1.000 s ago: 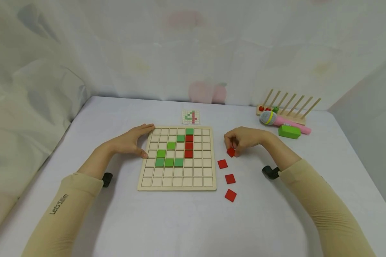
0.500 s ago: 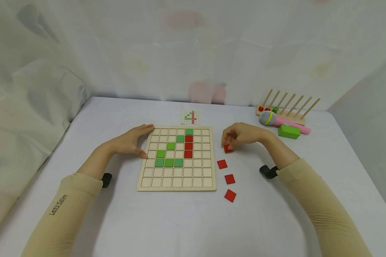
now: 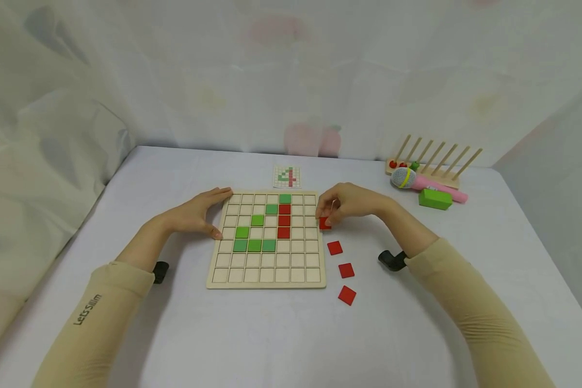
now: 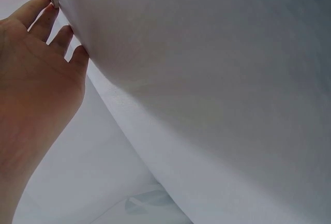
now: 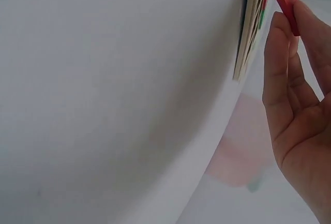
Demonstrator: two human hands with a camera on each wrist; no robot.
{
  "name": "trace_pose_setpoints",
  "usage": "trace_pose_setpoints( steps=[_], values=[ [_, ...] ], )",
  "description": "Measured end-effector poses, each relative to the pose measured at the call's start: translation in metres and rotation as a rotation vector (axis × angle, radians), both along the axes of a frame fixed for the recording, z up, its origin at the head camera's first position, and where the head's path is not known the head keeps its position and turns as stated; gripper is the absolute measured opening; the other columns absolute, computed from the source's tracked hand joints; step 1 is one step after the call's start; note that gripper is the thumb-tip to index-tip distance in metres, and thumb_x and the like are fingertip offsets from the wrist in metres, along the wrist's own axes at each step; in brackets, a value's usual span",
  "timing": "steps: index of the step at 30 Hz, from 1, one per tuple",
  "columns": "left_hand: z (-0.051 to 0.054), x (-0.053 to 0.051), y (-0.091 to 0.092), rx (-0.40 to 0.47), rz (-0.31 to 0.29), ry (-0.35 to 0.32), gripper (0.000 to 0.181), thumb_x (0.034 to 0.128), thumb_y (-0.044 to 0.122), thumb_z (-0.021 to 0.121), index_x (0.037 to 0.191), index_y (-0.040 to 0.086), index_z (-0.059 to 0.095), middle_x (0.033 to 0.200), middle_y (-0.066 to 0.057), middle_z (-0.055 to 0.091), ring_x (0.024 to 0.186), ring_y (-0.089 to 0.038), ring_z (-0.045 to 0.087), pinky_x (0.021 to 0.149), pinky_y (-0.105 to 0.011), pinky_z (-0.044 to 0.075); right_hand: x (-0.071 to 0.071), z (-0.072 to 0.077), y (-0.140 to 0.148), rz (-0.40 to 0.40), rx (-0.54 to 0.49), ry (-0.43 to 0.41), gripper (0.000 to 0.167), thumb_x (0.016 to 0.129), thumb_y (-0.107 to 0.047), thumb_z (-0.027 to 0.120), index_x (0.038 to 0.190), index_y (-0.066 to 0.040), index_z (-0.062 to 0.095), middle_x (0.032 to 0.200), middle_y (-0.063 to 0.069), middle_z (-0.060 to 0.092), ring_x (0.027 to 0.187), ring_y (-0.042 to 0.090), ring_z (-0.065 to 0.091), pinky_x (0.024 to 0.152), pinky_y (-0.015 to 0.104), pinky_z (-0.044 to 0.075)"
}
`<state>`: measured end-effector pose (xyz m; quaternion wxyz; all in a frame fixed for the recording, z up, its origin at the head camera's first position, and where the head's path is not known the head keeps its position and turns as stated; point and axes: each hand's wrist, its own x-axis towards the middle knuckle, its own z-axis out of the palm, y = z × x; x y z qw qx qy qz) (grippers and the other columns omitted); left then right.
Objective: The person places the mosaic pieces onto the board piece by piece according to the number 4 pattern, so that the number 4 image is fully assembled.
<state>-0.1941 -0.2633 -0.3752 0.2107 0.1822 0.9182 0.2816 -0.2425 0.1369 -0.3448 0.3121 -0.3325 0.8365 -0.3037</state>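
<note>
A square wooden grid board [image 3: 267, 275] lies mid-table, with several green tiles [image 3: 254, 246] and a column of 3 red tiles [image 3: 284, 220] in its cells. My left hand [image 3: 191, 214] rests at the board's left edge, thumb and fingers spread and touching it; the left wrist view shows the fingertips [image 4: 50, 5] at that edge. My right hand [image 3: 351, 203] pinches a red tile [image 5: 288, 6] between thumb and fingers, at the board's right edge in the head view. Three loose red tiles [image 3: 346, 270] lie on the table right of the board.
Behind the board lies a small card [image 3: 286, 177] printed with a green and red 4 on a grid. At the back right are a wooden peg stand [image 3: 446, 175], a pink toy microphone [image 3: 438, 187] and a green block [image 3: 435, 199].
My right hand has lifted the red tile and carried it left, from the table to the board's right edge. The left hand stays in place on the board.
</note>
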Motion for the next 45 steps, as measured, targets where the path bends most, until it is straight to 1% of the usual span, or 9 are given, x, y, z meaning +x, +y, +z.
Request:
trace_pose_setpoints(
  steps=[5,9,13,17,22,30,37,45],
  values=[
    [0.0,0.0,0.0,-0.004,0.002,-0.004,0.116,0.0666,0.03,0.089,0.158,0.007,0.021,0.168,-0.014,0.012,0.156,-0.042,-0.001,0.123,-0.066,0.003,0.006,0.003,-0.016,-0.001,-0.015,0.015,0.02,0.08,-0.009,0.075,0.099,-0.016,0.074,0.085,0.0,0.061,0.079,0.016,0.059,0.074,0.028,0.048],
    [0.001,0.001,0.0,-0.001,0.003,-0.005,0.116,0.0664,0.03,0.089,0.158,0.007,0.021,0.168,-0.015,0.012,0.155,-0.042,-0.001,0.123,-0.066,0.004,0.011,0.007,-0.028,0.008,-0.036,0.012,0.02,0.082,-0.008,0.072,0.101,-0.014,0.075,0.084,0.0,0.062,0.078,0.016,0.06,0.071,0.027,0.051],
    [0.001,0.001,0.001,0.003,0.004,-0.005,0.116,0.0665,0.03,0.089,0.158,0.007,0.021,0.168,-0.015,0.012,0.155,-0.042,-0.001,0.123,-0.066,0.004,0.016,0.01,-0.038,0.019,-0.051,0.003,0.018,0.084,-0.009,0.071,0.101,-0.015,0.075,0.084,0.0,0.065,0.078,0.016,0.062,0.071,0.027,0.052],
    [0.002,0.001,0.001,-0.001,0.004,-0.006,0.116,0.0669,0.029,0.089,0.158,0.007,0.021,0.168,-0.014,0.012,0.156,-0.042,-0.001,0.123,-0.065,0.004,0.021,0.011,-0.047,0.033,-0.056,0.008,0.017,0.085,-0.01,0.071,0.1,-0.016,0.075,0.083,-0.001,0.065,0.08,0.015,0.061,0.072,0.026,0.05],
    [0.004,0.002,0.002,0.0,0.005,-0.008,0.116,0.0669,0.029,0.089,0.158,0.007,0.021,0.168,-0.014,0.012,0.156,-0.042,-0.001,0.123,-0.065,0.003,0.025,0.01,-0.058,0.044,-0.052,0.016,0.015,0.086,-0.01,0.07,0.099,-0.015,0.074,0.081,-0.001,0.064,0.077,0.014,0.06,0.07,0.024,0.05],
    [0.003,0.001,0.002,0.004,0.003,-0.01,0.116,0.0674,0.028,0.089,0.158,0.007,0.02,0.168,-0.014,0.011,0.156,-0.041,-0.001,0.123,-0.065,0.004,0.03,0.006,-0.073,0.024,-0.034,0.023,0.012,0.085,-0.009,0.073,0.096,-0.013,0.073,0.081,0.0,0.07,0.073,0.011,0.064,0.069,0.022,0.051],
    [0.002,0.001,0.002,-0.005,0.001,-0.002,0.115,0.0675,0.029,0.089,0.158,0.007,0.021,0.168,-0.015,0.012,0.156,-0.042,0.0,0.123,-0.066,0.004,0.035,0.003,-0.082,0.015,-0.03,0.041,0.009,0.083,-0.007,0.075,0.091,-0.009,0.074,0.077,0.002,0.073,0.068,0.007,0.063,0.063,0.018,0.051],
    [0.0,0.0,0.001,-0.009,-0.003,0.004,0.116,0.0677,0.031,0.089,0.158,0.007,0.02,0.168,-0.015,0.011,0.155,-0.042,0.0,0.123,-0.067,0.004,0.039,-0.005,-0.088,0.005,0.015,0.044,0.008,0.081,-0.008,0.078,0.086,-0.014,0.075,0.077,0.0,0.074,0.069,0.007,0.064,0.064,0.018,0.051]
  ],
)
